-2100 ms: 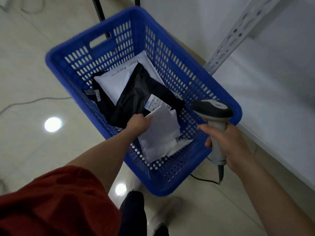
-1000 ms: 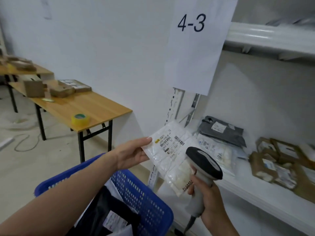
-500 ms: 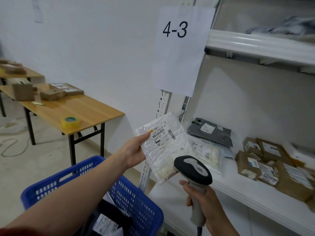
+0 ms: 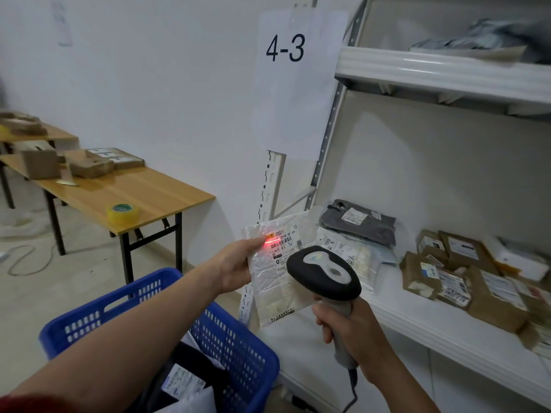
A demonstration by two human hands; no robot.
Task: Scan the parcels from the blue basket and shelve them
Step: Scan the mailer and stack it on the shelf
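Head camera looks forward and down, close over shelf (image 4: 447, 323) and blue basket (image 4: 238, 347).

**Parcel storeroom of a courier depot.** A white steel shelving rack (image 4: 432, 70), marked by a paper sign (image 4: 285, 49) reading "4-3", carries labelled cardboard parcels (image 4: 489, 290) and a grey mailer bag (image 4: 357, 225). A folding table (image 4: 143, 192) by the wall holds cardboard boxes (image 4: 89, 166) and a roll of packing tape (image 4: 123, 213). A blue basket (image 4: 232, 344) contains further mailers (image 4: 185, 380). A corded barcode scanner (image 4: 323, 272) casts a red line on a padded envelope (image 4: 274, 281).

Scan light now on
A red scanner line glows across the white parcel's (image 4: 275, 269) label, absent half a second ago.
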